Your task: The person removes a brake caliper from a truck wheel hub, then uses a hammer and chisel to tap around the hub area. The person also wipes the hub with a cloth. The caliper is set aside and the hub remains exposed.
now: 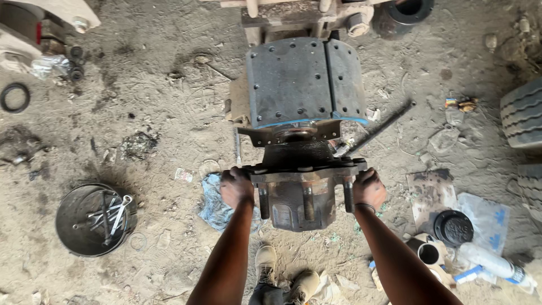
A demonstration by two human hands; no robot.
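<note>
Dirt floor; fingers (pixel 236 183) around bracket (pixel 302 189)

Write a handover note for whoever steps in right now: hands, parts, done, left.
Left hand grips the left end of the axle-end plate; right hand grips its right end. The brake assembly stands on the dirt floor, grey brake shoes on top, threaded studs hanging below the plate. A long bar leans at its right. Wrenches lie in the round pan, left. Blue rag beside left hand. Done: shoes mounted. Left: cannot tell.
</note>
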